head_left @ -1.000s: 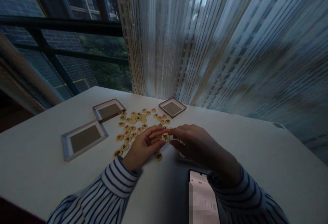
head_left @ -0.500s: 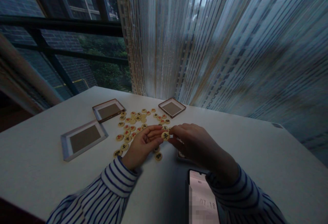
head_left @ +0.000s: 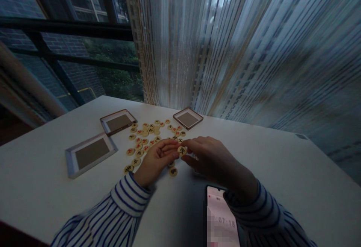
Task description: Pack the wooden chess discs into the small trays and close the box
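A black-lettered xiangqi piece (head_left: 182,151) is held above the white table (head_left: 267,164), left hand (head_left: 153,162) and right hand (head_left: 216,158) both closed on it by the fingertips. Loose pieces (head_left: 138,146) lie beyond, toward an open box (head_left: 188,118) by the table's far edge.

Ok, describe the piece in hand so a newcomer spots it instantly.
Over the white table, find two striped sleeves. Between the left hand and right hand is a round pale piece with a black character. Unlike the scattered pieces, it's held off the table.
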`<state>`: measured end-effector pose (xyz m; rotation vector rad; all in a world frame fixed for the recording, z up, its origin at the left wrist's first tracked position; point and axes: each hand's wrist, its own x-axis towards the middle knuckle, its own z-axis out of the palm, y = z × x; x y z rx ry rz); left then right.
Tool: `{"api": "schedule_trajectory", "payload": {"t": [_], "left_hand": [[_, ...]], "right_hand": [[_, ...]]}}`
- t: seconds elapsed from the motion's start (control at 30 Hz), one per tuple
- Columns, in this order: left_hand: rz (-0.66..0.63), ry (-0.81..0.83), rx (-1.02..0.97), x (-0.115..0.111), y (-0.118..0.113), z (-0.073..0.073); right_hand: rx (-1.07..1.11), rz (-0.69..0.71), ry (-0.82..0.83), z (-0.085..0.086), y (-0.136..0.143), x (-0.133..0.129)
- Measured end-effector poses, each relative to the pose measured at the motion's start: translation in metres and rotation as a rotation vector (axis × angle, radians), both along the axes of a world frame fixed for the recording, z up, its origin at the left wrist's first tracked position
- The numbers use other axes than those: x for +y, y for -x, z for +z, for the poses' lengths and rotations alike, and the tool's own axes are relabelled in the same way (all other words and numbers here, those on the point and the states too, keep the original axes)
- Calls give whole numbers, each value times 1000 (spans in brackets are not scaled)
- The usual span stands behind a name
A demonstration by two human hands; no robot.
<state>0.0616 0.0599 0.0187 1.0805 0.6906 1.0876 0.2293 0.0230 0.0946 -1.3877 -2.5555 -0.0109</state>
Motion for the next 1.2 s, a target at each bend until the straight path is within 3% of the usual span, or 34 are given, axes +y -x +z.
{"api": "schedule_trajectory", "payload": {"t": [0.47,0.63,0.97,1.2], "left_hand": [[17,-67,117,0,1,0],[67,-82,184,-3,0,3],[15,-129,247,-7,-6,2],[15,-242,396,-13,-14,0]], "right_hand": [[-105,-70,-10,4,-3,-6],[-122,-97,-9,11,-14,-9],[-204,-225,26,19,-39,-17],[-236,-294,57,20,-64,-22]]}}
